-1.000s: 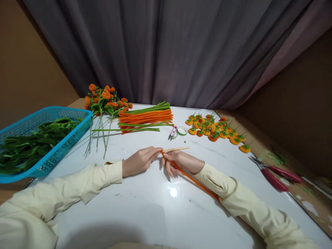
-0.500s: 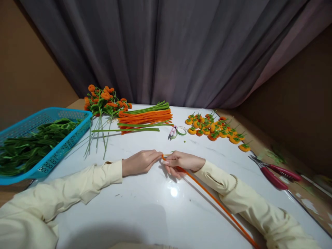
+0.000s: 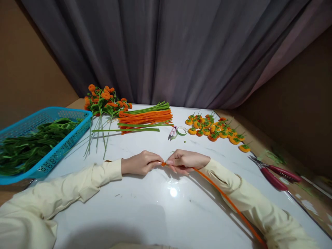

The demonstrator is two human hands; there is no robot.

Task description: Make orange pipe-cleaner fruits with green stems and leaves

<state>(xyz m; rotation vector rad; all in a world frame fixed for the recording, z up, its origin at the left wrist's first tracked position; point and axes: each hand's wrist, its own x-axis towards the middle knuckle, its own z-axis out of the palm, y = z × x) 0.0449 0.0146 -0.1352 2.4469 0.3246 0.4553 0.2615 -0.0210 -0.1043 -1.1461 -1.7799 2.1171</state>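
Both hands meet over the white table at the middle of the view. An orange pipe cleaner (image 3: 228, 199) runs from between the fingertips, under my right hand, and down to the lower right. My left hand (image 3: 142, 162) pinches its short end between thumb and fingers. Just beside it, my right hand (image 3: 188, 160) grips the same pipe cleaner with thumb and index finger, its other fingers loosely bent below. A small bend of orange shows in the narrow gap between the two hands.
Orange and green pipe cleaners (image 3: 145, 117) lie behind my hands. Thread snips (image 3: 172, 132) and a tape roll (image 3: 182, 131) are nearby. Small flower heads (image 3: 212, 128) and red-handled pliers (image 3: 275, 176) lie right; orange flowers (image 3: 103, 97) and a blue basket (image 3: 77, 136) of leaves are left.
My right hand has turned flatter and shifted slightly right, and the fingertips of both hands sit a little lower. The long part of the pipe cleaner has swung to the right.
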